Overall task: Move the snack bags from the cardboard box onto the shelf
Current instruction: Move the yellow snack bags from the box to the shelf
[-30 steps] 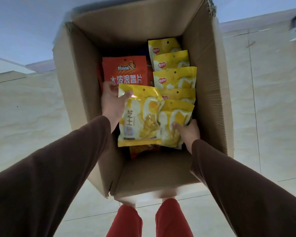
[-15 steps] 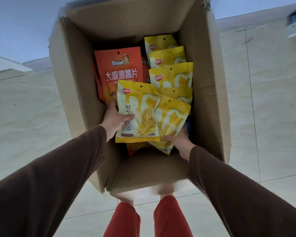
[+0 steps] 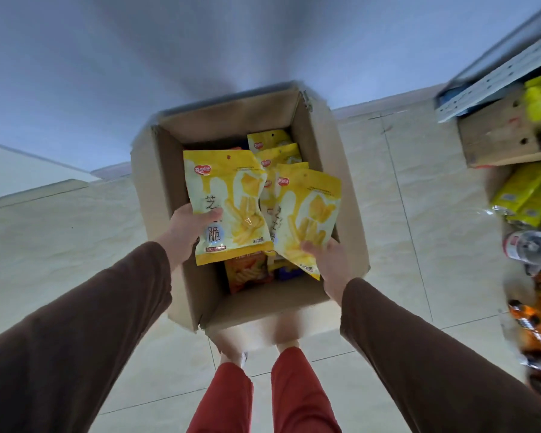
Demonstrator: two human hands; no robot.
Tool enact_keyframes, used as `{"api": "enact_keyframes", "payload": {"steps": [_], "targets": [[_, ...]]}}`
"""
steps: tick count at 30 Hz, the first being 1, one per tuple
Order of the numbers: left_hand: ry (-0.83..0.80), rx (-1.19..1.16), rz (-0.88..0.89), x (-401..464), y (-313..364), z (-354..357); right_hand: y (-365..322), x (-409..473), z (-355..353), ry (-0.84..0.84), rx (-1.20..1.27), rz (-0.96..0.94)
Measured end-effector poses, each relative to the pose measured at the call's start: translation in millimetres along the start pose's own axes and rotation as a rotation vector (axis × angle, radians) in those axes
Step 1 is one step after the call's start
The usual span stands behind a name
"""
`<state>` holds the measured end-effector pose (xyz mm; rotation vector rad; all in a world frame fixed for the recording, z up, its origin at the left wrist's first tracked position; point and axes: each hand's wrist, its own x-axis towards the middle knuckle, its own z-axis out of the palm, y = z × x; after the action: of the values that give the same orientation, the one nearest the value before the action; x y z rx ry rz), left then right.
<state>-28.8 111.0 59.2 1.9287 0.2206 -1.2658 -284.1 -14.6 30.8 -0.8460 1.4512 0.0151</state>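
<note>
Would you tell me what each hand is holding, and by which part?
The left hand grips one yellow snack bag by its lower left edge; the right hand holds another yellow bag by its bottom edge.

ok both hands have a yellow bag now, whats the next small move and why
Probably swing both bags right toward the shelf. The left hand grips one yellow bag and the right hand another, both held above the box opening, and the shelf sits at the right edge with snacks already on it.
</note>
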Motion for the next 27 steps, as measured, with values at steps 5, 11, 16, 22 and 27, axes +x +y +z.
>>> {"api": "enact_keyframes", "payload": {"steps": [5,11,16,22,27], "targets": [[-0.068,0.017,0.158,-123.0,98.1,14.0,-86.5,-108.4,-64.2,0.039,0.033,-0.177],[-0.229,0.114,0.42,-279.8,195.6,56.3,-162.2,-251.2,-162.7,0.125,0.055,-0.419],[-0.372,0.152,0.621,-390.2,245.2,110.8,-185.0,-371.1,-245.6,0.263,0.142,-0.599],[-0.546,0.218,0.819,-510.2,279.6,203.8,-184.4,-480.1,-357.4,0.537,0.271,-0.704],[-0.705,0.25,0.881,-586.4,302.2,312.6,-173.4,-542.4,-461.7,0.687,0.387,-0.763]]}}
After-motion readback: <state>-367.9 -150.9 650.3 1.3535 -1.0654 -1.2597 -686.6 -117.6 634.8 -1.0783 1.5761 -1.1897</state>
